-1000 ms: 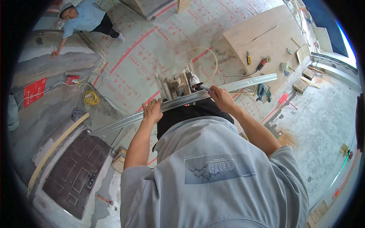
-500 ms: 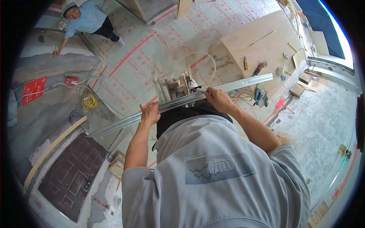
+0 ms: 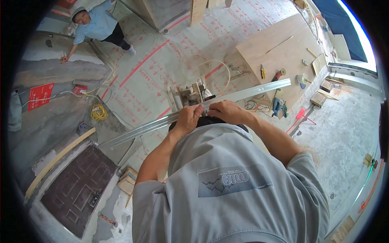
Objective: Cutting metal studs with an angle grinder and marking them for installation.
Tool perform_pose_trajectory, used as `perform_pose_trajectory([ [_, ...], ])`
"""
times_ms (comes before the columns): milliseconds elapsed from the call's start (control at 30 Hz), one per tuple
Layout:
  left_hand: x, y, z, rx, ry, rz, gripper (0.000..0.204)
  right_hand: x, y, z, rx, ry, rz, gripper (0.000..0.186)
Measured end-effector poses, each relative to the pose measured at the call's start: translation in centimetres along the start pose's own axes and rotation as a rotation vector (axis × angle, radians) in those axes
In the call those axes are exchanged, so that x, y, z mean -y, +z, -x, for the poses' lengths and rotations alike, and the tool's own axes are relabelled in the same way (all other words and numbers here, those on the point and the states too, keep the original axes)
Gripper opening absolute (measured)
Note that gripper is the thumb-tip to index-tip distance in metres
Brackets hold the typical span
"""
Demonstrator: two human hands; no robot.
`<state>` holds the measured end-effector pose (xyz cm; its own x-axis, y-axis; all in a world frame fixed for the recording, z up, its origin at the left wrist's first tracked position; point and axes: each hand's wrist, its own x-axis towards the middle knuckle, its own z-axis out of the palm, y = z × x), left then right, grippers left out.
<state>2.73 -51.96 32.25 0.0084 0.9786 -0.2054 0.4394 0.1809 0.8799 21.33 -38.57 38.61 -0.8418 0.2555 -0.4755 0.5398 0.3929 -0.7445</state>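
Note:
A long, shiny metal channel (image 3: 257, 90) lies slantwise in front of my waist, its right end higher in the view. Near its middle, my left hand (image 3: 189, 120) is closed around it, thumb on top. Close by on the right, my right hand (image 3: 225, 112) has its fingers curled over the same channel, the fingertips almost meeting my left thumb. Both palms are hidden, so anything small inside them cannot be made out. Just beyond the channel stands a cluster of wooden pieces and tools (image 3: 190, 95).
A plywood sheet (image 3: 279, 46) at the right carries a yellow-handled tool (image 3: 263, 72) and an angle grinder (image 3: 278, 75). Beside it sits a teal power tool (image 3: 279, 107). A yellow cable coil (image 3: 98, 112) and dark panelled door (image 3: 77, 188) are left. Another person (image 3: 95, 24) leans far left.
My left hand has slid right along the channel toward my right hand. The right hand has dropped slightly left, and the pale slim object at its fingers no longer shows.

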Motion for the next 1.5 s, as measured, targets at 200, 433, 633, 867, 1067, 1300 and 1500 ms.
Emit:
perform_pose_trajectory([
  [200, 1.6, -0.2, 2.7, -0.385, -0.355, 0.627, 0.05, -3.0, -1.6, 4.1, -0.265, -0.02, 0.381, 0.024],
  [433, -1.4, -6.1, 2.0, -0.348, -0.355, 1.159, 0.049, 0.0, -11.0, 5.7, -0.623, -0.157, -0.251, 0.015],
  [633, -7.4, -2.4, -1.0, -0.088, -0.179, 1.587, 0.051, 8.3, -5.6, 1.0, -0.584, -0.294, -1.345, 0.018],
  [867, -8.7, -2.4, -0.9, -0.105, -0.17, 1.529, 0.048, 7.2, -4.3, 0.5, -0.61, -0.215, -1.147, 0.02],
  [1067, -9.5, -1.3, -0.5, -0.331, -0.182, 1.195, 0.05, 8.7, -2.9, 1.0, -0.724, -0.106, -0.968, 0.017],
  [1300, -9.4, -0.2, -1.1, -0.395, -0.023, 0.98, 0.05, 8.8, -2.6, 0.1, -0.879, -0.124, -1.019, 0.016],
  [1500, -7.0, -0.3, -2.6, -0.155, -0.14, 0.767, 0.046, 4.7, -3.1, -1.5, -0.713, 0.092, -0.955, 0.022],
])
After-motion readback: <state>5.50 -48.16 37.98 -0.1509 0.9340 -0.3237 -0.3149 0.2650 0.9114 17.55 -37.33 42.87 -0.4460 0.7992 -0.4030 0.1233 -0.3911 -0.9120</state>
